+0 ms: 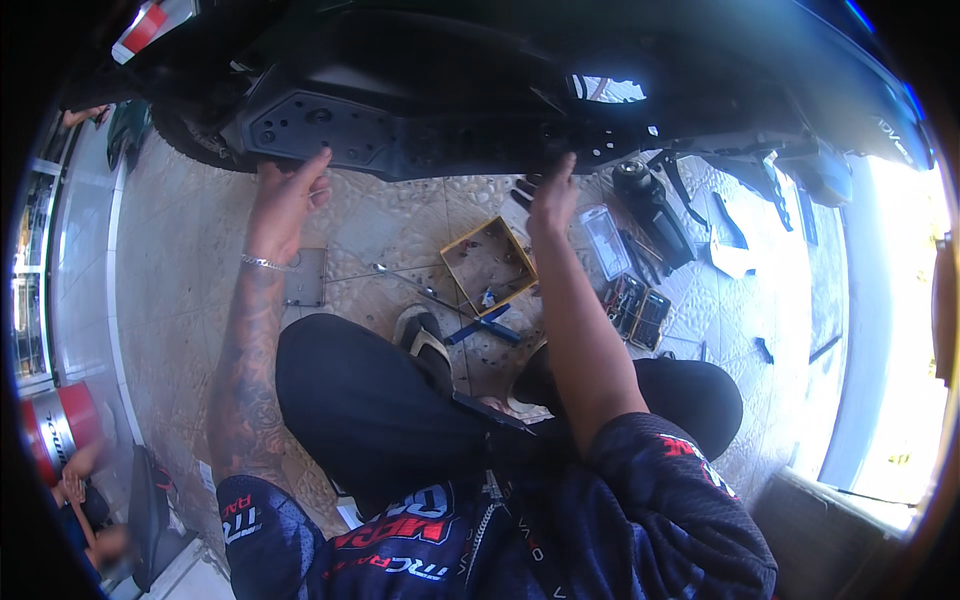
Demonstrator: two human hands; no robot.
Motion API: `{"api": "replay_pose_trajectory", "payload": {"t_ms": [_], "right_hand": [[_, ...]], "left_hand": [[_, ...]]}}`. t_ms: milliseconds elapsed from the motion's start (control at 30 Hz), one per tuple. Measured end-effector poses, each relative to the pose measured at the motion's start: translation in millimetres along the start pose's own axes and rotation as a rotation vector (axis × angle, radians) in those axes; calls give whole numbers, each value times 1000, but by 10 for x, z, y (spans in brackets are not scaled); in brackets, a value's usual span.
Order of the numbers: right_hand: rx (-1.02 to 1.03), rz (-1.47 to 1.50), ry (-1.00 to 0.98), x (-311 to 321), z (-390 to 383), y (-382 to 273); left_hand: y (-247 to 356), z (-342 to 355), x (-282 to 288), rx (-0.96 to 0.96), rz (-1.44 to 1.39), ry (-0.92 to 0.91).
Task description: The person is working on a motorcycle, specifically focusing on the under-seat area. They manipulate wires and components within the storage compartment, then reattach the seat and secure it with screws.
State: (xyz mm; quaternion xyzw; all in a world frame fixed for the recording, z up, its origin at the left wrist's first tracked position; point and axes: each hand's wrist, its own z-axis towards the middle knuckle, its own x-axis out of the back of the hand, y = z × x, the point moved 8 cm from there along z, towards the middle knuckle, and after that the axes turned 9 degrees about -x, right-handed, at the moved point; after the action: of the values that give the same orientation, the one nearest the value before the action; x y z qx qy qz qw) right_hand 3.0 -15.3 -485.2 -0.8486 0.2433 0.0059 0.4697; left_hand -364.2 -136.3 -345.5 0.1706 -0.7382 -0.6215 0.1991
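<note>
A long dark plastic footboard panel [330, 135] runs along the lower side of a dark motor scooter [440, 60] in front of me. My left hand [285, 200] grips its lower edge near the wheel, thumb up against the panel and fingers curled beneath. Farther right, my right hand [552, 205] is at the same edge, its thumb raised against the panel; its other fingers are partly hidden. Several holes show in the panel. Between my arms, a yellow-rimmed tray [447, 262] with small parts lies on the floor.
Blue-handled pliers [485, 326] and a long metal rod lie by my feet. Right of the tray are a clear plastic case [604, 243], a black power tool [655, 215] and an open bit case [635, 310]. A flat grey plate [306, 278] lies left. Another person's hands [75, 485] show at lower left.
</note>
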Motion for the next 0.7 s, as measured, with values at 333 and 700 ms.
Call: {"api": "replay_pose_trajectory", "payload": {"t_ms": [333,700], "right_hand": [[72,-156,72,260,236,-196],[161,158,-37,283,325,-12]], "left_hand": [[46,-5,-40,-6,17,12],[48,1,-74,-15,30,23]]}}
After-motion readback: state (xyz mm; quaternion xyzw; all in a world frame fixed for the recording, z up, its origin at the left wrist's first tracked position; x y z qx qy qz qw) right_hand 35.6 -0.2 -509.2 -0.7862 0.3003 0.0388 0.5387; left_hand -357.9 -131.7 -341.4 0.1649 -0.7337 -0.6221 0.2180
